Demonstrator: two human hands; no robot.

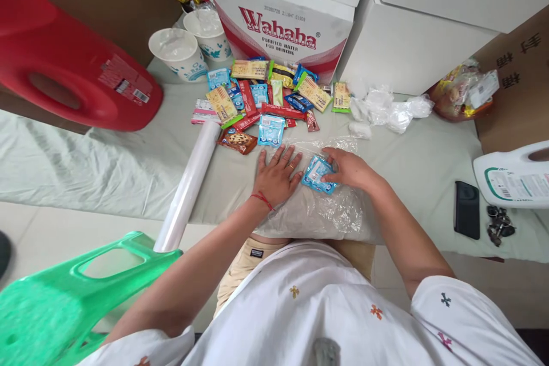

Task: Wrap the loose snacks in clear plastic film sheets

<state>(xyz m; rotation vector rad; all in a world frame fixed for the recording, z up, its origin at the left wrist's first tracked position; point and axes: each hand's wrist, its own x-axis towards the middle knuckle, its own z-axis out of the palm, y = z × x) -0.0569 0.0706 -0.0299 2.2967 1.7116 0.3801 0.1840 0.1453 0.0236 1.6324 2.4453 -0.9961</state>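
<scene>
My left hand (278, 174) lies flat, fingers spread, on a sheet of clear plastic film (338, 211) spread over the table near my lap. Just right of it, a blue-and-white snack packet (316, 170) rests on the film. My right hand (346, 168) reaches over that packet's right side; its thumb touches or hovers over the packet, and the index finger is apart from it, near the film. Another blue packet (271, 130) lies just beyond my left fingertips. A chocolate-chip cookie packet (238, 140) sits left of it, at the edge of a pile of wrapped snack bars (281, 111).
A film roll (189, 186) lies to the left, near a green stool (43, 303) and a red jug (86, 68). Paper cups (175, 51) and a Wahaha box (278, 23) stand behind. Wrapped white bundles (386, 107), a phone (467, 210), keys (500, 224) and a white bottle (518, 177) are rightward.
</scene>
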